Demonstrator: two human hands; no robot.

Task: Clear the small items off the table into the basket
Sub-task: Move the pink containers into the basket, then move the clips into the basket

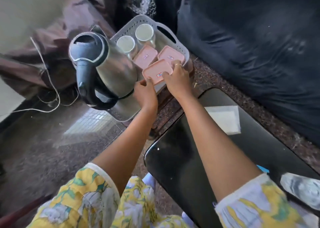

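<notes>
Both hands, left hand and right hand, gripped the pink-lidded rectangular plastic container by opposite edges, level over the grey perforated plastic basket, likely to slot it beside two others.

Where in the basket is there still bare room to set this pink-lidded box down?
Crowded at the far end: two jars and two pink boxes. The kettle fills the left. Bare basket floor shows only at the near end, between the kettle and the left hand.
</notes>
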